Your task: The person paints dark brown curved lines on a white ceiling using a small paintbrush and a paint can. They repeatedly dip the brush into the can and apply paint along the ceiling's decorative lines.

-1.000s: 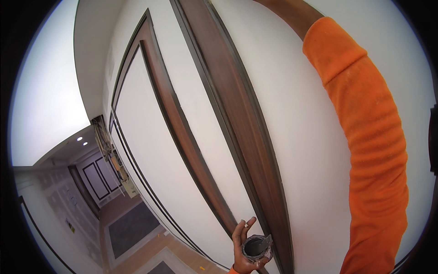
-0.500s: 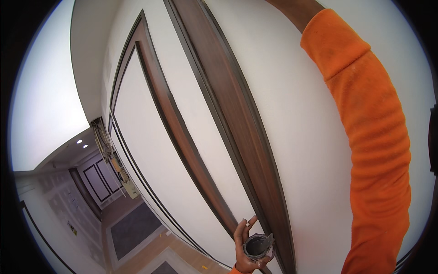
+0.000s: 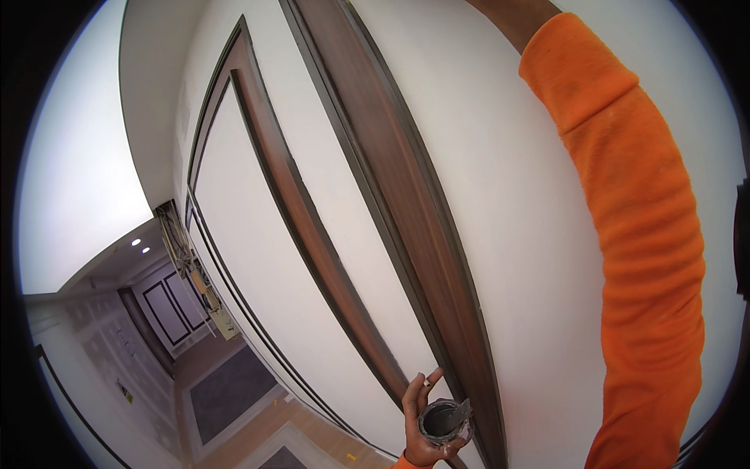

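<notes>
in the head view, compared with a second ago, the cup (image 3: pixel 429 412) and the left hand (image 3: pixel 422 449) sit a touch further toward 3 o'clock, and the right sleeve (image 3: pixel 648 227) has edged slightly up and outward. the brown board (image 3: pixel 406 156) on the wall remains in sight, running from 12 o'clock down to 5.

the cup is at about 5 o'clock, in front of the board's lower end. dark grey paste (image 3: pixel 442 427) coats its inside, and a flat blade (image 3: pixel 466 408) sticks out past the rim toward 2 o'clock; pale smears mark its outside. the left hand is wrapped around the cup, two fingers raised and spread. the right forearm (image 3: pixel 519 17) leaves the picture at 1 o'clock; its hand is out of sight, so i cannot tell how those fingers stand.
</notes>
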The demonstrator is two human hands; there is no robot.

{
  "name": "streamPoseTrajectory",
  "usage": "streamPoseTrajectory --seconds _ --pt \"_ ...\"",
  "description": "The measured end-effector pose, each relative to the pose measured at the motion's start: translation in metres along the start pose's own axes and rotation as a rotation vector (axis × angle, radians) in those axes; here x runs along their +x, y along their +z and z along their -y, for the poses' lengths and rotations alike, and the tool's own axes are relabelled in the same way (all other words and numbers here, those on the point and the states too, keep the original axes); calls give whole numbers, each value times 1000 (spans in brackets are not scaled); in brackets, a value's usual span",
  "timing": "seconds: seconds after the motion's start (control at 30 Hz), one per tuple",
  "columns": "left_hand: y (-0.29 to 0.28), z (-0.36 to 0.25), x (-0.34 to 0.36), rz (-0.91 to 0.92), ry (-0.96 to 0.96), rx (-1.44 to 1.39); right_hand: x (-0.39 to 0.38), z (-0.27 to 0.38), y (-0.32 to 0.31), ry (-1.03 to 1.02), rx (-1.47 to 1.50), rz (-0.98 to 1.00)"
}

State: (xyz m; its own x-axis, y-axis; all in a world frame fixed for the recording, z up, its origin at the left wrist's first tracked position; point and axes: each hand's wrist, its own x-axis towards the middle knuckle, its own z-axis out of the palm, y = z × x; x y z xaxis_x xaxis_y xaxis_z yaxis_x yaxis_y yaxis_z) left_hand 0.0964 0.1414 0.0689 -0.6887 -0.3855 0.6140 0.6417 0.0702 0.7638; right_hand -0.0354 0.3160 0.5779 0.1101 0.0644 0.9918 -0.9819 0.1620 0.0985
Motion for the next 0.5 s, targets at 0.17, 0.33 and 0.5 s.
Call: streamPoseTrajectory --seconds 0.17,0.33,0.5 --pt "-2 0 -2 2 -3 1 -5 2 1 -21 -18 108" --pt "-2 0 -2 12 -3 -2 2 -7 -1 -74 36 31" --pt "-4 -1 -4 8 -6 0 -10 0 -4 -107 -24 111"
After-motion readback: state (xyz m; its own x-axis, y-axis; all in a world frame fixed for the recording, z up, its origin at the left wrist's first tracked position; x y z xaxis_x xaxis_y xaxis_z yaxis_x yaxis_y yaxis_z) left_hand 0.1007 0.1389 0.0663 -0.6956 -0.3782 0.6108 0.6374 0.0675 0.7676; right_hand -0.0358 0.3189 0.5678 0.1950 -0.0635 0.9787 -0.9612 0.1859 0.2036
